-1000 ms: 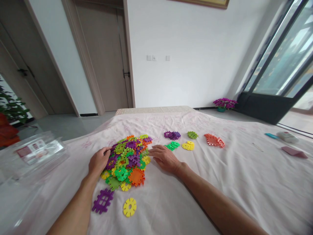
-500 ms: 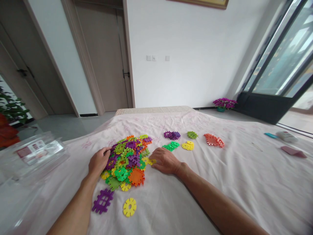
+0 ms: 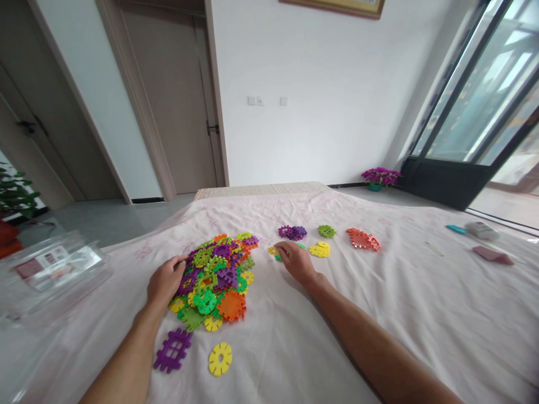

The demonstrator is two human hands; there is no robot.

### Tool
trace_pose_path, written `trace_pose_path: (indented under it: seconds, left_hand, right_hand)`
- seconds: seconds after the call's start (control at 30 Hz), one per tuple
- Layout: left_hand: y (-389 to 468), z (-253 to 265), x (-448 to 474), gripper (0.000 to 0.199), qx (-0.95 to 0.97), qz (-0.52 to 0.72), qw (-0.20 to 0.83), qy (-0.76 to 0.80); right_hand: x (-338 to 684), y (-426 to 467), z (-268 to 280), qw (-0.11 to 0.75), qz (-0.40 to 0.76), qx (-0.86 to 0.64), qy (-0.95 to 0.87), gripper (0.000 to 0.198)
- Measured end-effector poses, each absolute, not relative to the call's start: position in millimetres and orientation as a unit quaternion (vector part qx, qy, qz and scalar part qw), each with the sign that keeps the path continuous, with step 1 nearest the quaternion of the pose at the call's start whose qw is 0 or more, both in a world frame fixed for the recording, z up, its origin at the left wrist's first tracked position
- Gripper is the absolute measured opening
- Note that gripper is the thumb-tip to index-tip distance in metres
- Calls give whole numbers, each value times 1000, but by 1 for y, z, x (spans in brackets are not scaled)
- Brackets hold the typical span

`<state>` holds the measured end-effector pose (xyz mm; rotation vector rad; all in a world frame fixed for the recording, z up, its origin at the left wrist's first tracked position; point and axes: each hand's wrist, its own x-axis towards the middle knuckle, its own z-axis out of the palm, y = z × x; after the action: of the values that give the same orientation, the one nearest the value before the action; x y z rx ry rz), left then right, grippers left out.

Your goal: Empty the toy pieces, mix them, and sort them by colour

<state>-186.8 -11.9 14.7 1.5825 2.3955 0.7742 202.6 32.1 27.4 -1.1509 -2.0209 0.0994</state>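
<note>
A heap of plastic interlocking pieces (image 3: 219, 275) in purple, green, yellow and orange lies on the cloth. Against its left side rests my left hand (image 3: 165, 280), fingers loosely stretched along the edge and holding nothing I can see. My right hand (image 3: 296, 259) is raised to the right of the heap, pinching a yellow notched disc (image 3: 273, 251) at its fingertips. Partly behind that hand lie green pieces (image 3: 301, 246). Nearby are a small yellow group (image 3: 320, 249), purple gears (image 3: 292, 232), a light green gear (image 3: 327, 231) and orange-red pieces (image 3: 363, 239).
A purple window-shaped piece (image 3: 173, 350) and a yellow disc (image 3: 220, 359) lie in front of the heap. Clear plastic boxes (image 3: 54, 275) stand at the left. On the right are a pink object (image 3: 492, 255), a turquoise item (image 3: 457, 229) and a white packet (image 3: 482, 230).
My right hand has moved away from the heap, to the right and farther back, carrying the yellow disc. My left hand stays beside the heap. The view has shifted slightly.
</note>
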Motion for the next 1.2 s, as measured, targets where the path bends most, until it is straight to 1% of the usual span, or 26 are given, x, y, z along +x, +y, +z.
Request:
trace_pose_path:
  seconds: [0.13,0.23,0.53,0.7,0.8,0.9,1.1,1.2]
  left_hand:
    - [-12,16,-186,39,531,258,85,802]
    - [-13,16,-186,39,531,254,85,804]
    - [-11,14,-187,40,535,254,80,802]
    - [-10,13,-188,41,540,249,77,800]
    - [-10,13,-189,40,539,248,76,801]
    - [-11,14,-188,40,537,245,76,804]
    - [-12,15,-187,38,536,255,82,801]
    - [-12,15,-187,38,536,259,82,799]
  right_hand:
    - [234,54,26,495,53,-532,-685,28]
    - [258,66,26,505,51,-594,-624,31]
    - [312,73,27,376,-4,-751,-544,33]
    - [313,70,21,304,-35,-735,-605,33]
    - [306,68,20,265,-21,-695,-669,33]
    - [303,66,20,228,-12,-690,-687,30]
    - [310,67,20,204,-52,-739,-640,29]
    - [304,66,23,243,-81,-710,-656,27]
